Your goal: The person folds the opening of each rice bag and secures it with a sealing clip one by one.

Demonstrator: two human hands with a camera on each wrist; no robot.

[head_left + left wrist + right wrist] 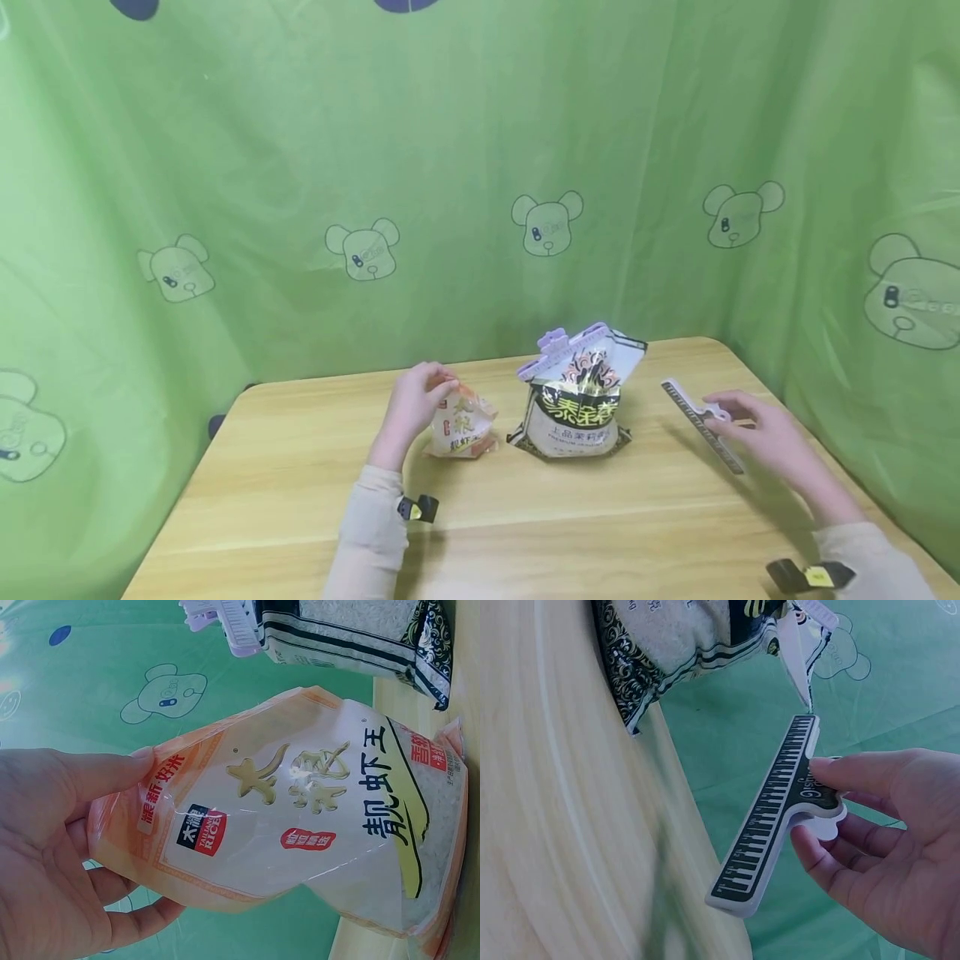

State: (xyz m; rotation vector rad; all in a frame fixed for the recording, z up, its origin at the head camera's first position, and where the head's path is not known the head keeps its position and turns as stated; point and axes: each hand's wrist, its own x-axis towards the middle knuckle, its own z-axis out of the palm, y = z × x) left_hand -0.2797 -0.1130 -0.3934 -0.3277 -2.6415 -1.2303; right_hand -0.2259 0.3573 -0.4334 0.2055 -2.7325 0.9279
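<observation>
My left hand (417,404) pinches the top of a small orange-and-white rice bag (300,817) between thumb and fingers. The bag stands on the table, rice showing through its lower end. In my right hand (761,433) is a long clip (769,825) with a black-and-white piano-key pattern, held by its handle above the table. Between the hands stands a bigger rice bag (573,421) with black and gold print. A purple clip (562,350) grips its folded, slanting top.
The wooden table (555,533) has rounded far corners. A green curtain (450,150) with bear-head drawings hangs behind it and along both sides. The bigger bag stands close to the right of the small one.
</observation>
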